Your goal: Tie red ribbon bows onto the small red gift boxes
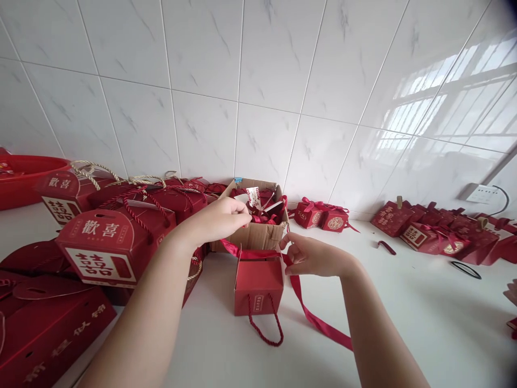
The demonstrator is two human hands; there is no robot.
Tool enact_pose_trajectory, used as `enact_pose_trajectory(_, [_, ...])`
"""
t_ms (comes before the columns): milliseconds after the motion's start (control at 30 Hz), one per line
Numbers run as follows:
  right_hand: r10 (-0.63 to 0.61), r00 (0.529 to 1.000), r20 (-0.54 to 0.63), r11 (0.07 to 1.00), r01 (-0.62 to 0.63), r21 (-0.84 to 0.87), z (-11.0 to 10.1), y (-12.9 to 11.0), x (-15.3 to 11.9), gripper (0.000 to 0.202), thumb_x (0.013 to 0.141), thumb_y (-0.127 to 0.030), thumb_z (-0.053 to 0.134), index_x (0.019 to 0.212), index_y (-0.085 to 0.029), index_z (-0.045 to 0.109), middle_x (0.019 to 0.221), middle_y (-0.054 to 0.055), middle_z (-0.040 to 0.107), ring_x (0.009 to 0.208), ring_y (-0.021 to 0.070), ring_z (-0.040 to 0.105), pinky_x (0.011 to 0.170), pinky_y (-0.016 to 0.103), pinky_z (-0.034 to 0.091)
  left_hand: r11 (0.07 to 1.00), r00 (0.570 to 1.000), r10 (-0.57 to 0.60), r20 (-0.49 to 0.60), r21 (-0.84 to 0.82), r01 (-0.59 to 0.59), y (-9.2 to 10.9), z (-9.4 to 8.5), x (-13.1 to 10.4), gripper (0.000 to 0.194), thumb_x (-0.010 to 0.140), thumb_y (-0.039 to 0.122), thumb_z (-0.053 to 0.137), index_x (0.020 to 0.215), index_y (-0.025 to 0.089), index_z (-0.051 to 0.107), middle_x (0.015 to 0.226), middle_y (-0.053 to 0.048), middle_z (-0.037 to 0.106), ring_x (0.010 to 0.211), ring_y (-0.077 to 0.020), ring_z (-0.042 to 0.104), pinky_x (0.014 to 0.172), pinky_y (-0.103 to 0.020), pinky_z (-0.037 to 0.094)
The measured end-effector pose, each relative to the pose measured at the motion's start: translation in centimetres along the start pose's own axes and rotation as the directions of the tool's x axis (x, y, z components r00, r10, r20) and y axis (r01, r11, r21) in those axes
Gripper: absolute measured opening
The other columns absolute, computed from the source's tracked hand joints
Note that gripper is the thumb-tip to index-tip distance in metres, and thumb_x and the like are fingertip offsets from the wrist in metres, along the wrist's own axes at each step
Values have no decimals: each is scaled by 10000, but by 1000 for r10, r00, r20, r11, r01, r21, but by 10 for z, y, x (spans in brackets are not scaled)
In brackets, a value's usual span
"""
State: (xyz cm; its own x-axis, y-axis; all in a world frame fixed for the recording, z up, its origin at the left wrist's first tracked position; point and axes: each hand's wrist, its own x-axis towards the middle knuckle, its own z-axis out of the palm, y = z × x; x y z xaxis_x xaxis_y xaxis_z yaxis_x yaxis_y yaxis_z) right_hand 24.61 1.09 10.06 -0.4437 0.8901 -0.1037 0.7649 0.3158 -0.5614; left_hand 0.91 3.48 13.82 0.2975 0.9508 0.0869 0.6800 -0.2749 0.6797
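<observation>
A small red gift box [259, 280] with a twisted rope handle stands on the white counter in front of me. A red satin ribbon [319, 321] runs across the far side of this box, past its right edge and down over the counter. Beside that edge, my right hand [313, 256] has its fingertips pinched on the ribbon. My left hand [226, 218] is closed above the near left side of an open cardboard box [252, 237]; whatever its fingers hold is hidden. Red ribbon pieces and a white printed tag [253, 198] lie inside the cardboard box.
Larger red gift boxes [109, 231] with rope handles crowd the left side, near a red basin [28, 175]. Small ribboned boxes [323, 215] sit against the tiled wall. More boxes [440, 226], a black loop [466, 269] and a power strip [480, 192] are at right.
</observation>
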Motion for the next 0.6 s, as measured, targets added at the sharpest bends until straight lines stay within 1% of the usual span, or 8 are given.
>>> enact_pose_trajectory(33, [6, 1000, 0, 1000, -6, -1, 0, 0, 1, 331, 777, -443, 628, 1031, -231, 618, 872, 35, 668, 756, 171, 654, 653, 274, 499, 1000, 1000, -9, -3, 18, 9, -1, 0, 0, 220, 762, 385, 498, 653, 201, 553, 596, 26, 403, 493, -111, 357, 469, -246, 230])
enact_pose_trajectory(100, [20, 1000, 2, 1000, -20, -1, -2, 1, 2, 328, 772, -466, 626, 992, -223, 626, 846, 32, 661, 717, 165, 650, 630, 271, 490, 1000, 1000, -8, -20, -16, 7, 0, -1, -1, 281, 778, 464, 507, 693, 201, 558, 611, 29, 402, 509, -110, 355, 481, -243, 240])
enact_pose_trajectory(200, [32, 999, 18, 999, -33, 7, -3, 7, 5, 316, 780, -471, 611, 971, -220, 621, 849, 29, 657, 671, 151, 645, 592, 258, 476, 981, 995, 65, -82, -179, -79, 2, -2, -3, 343, 769, 538, 545, 732, 197, 527, 647, 31, 417, 553, -110, 380, 524, -240, 288])
enact_pose_trajectory(267, [29, 999, 43, 999, -29, 12, -4, 11, 5, 293, 805, -465, 580, 965, -222, 613, 869, 27, 657, 650, 140, 644, 565, 248, 465, 946, 986, 112, -123, -290, -143, 4, -2, -4, 332, 769, 517, 570, 738, 194, 500, 670, 28, 437, 589, -112, 405, 575, -247, 323])
enact_pose_trajectory(300, [29, 998, 55, 1000, -29, 9, -5, 13, 5, 287, 819, -465, 560, 963, -222, 611, 870, 27, 659, 639, 137, 642, 551, 245, 460, 929, 984, 116, -135, -335, -156, 5, -2, -4, 320, 771, 496, 580, 732, 193, 484, 671, 27, 440, 599, -114, 413, 593, -252, 334])
enact_pose_trajectory(433, [59, 995, 76, 998, -59, -8, -7, 16, 1, 343, 844, -513, 503, 948, -210, 626, 798, 39, 671, 641, 152, 637, 517, 241, 454, 885, 987, 66, -148, -448, -126, 4, -2, -1, 284, 776, 388, 583, 673, 199, 397, 633, 31, 424, 611, -122, 436, 605, -263, 355])
enact_pose_trajectory(500, [86, 993, 75, 996, -85, -11, -8, 15, -1, 377, 842, -549, 487, 936, -215, 633, 747, 36, 671, 636, 159, 634, 514, 244, 456, 881, 986, 42, -159, -459, -112, 1, -2, 2, 285, 773, 354, 571, 656, 203, 360, 620, 34, 408, 618, -126, 440, 610, -265, 357])
enact_pose_trajectory(600, [128, 990, 59, 991, -127, -32, -10, 14, -3, 404, 831, -587, 479, 909, -225, 640, 693, 27, 666, 603, 156, 621, 509, 247, 444, 922, 973, 6, -232, -376, -95, -3, -2, 4, 305, 763, 362, 570, 658, 206, 330, 625, 41, 372, 602, -119, 401, 591, -259, 315])
